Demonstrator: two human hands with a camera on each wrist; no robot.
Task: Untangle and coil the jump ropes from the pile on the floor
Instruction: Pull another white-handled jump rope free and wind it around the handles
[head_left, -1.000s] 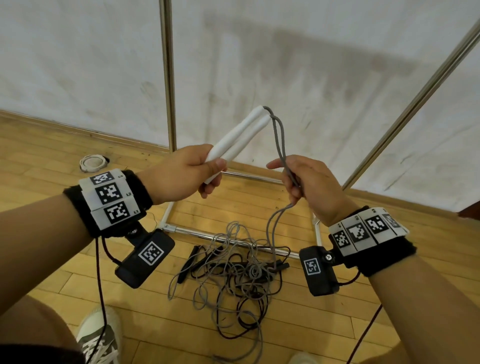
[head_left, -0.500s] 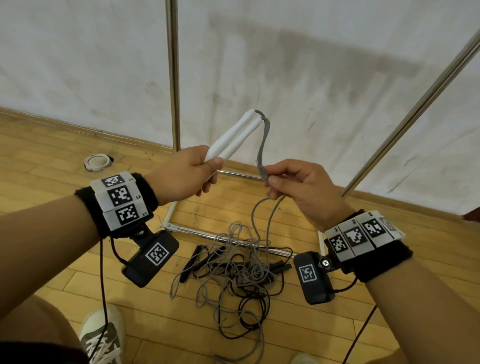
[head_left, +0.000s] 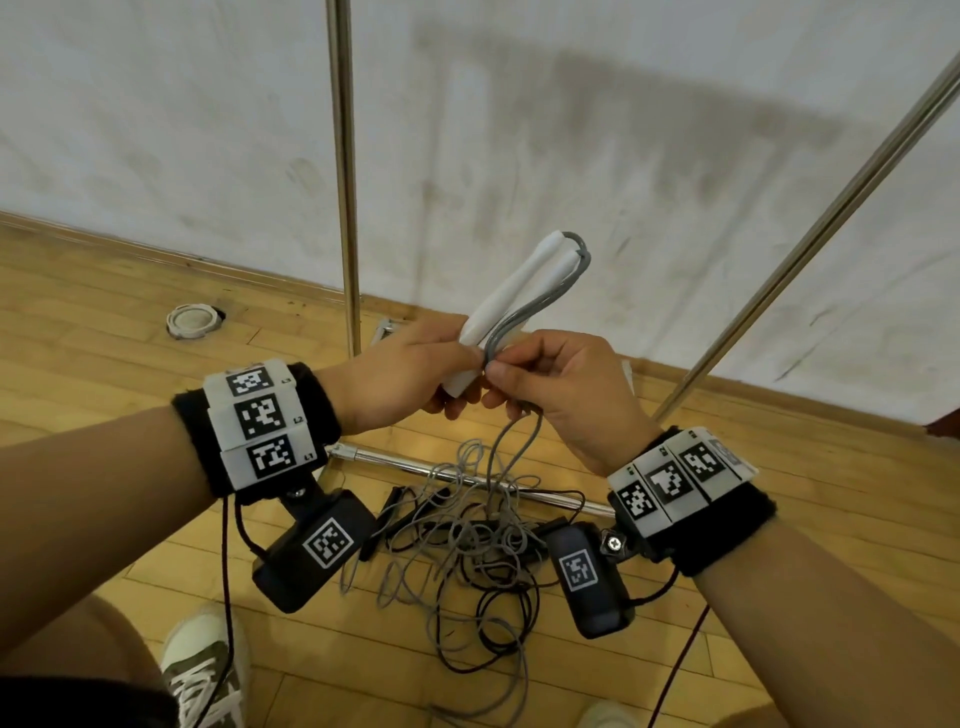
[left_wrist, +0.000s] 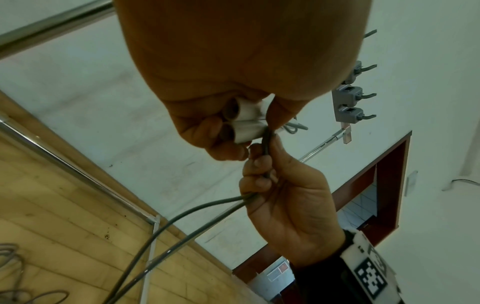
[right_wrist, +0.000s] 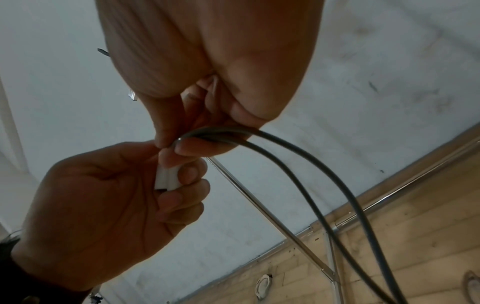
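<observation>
Two white handles (head_left: 511, 291) lie side by side, tilted up and away toward the wall, their lower ends wrapped in the left hand (head_left: 400, 379). From their upper tips two strands of grey cord (head_left: 540, 301) bend back down alongside the handles and pass into the right hand (head_left: 566, 384), whose thumb and curled fingers pinch both strands just beside the left hand's fingertips. In the left wrist view the two open handle ends (left_wrist: 242, 121) show one above the other inside the left hand's grip, and the right hand (left_wrist: 288, 197) holds the cord right below them. In the right wrist view the two strands (right_wrist: 306, 176) leave the right hand's (right_wrist: 207, 67) fingers and curve down toward the floor.

Below the hands the grey cord drops into the tangled pile (head_left: 467, 540) on the wooden floor (head_left: 93, 322), where grey loops mix with black cord (head_left: 498, 618) and at least one black handle (head_left: 389, 506); how many ropes lie there cannot be told. The two wrist cameras hang in front of the pile's left and right edges. A horizontal metal bar (head_left: 415, 470) runs behind the pile, joined to one upright pole (head_left: 345, 171); a slanted pole (head_left: 810, 244) rises at the right. A round white fitting (head_left: 192, 320) sits in the floor near the wall. One sneaker (head_left: 200, 670) shows at the lower left.
</observation>
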